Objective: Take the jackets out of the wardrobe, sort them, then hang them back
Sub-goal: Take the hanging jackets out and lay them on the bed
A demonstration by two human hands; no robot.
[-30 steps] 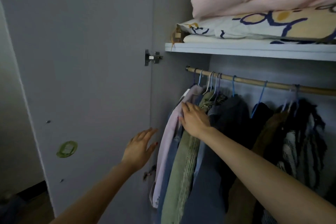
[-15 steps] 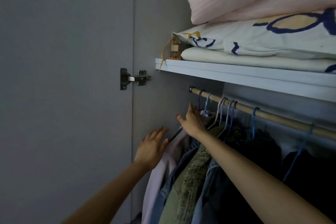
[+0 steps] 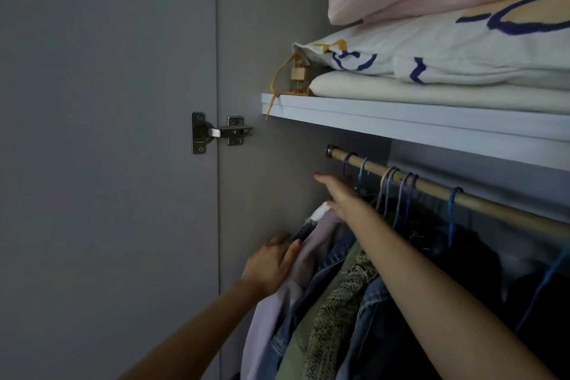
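Inside the open wardrobe point(image 3: 277, 25), jackets point(image 3: 339, 293) are hung close together on a wooden rail point(image 3: 431, 188), the lilac jacket point(image 3: 311, 253) being leftmost. On the shelf point(image 3: 401, 123) above, folded bedding point(image 3: 447, 49) is stacked beside a small wooden-capped bottle point(image 3: 298, 80). The lilac jacket's shoulder is gripped by the left hand point(image 3: 271, 265), fingers curled over the cloth. The right hand point(image 3: 339, 194) is reached up among the hanger hooks; its fingertips are hidden, so its grasp cannot be told. Garments at the far right are lost in shadow.
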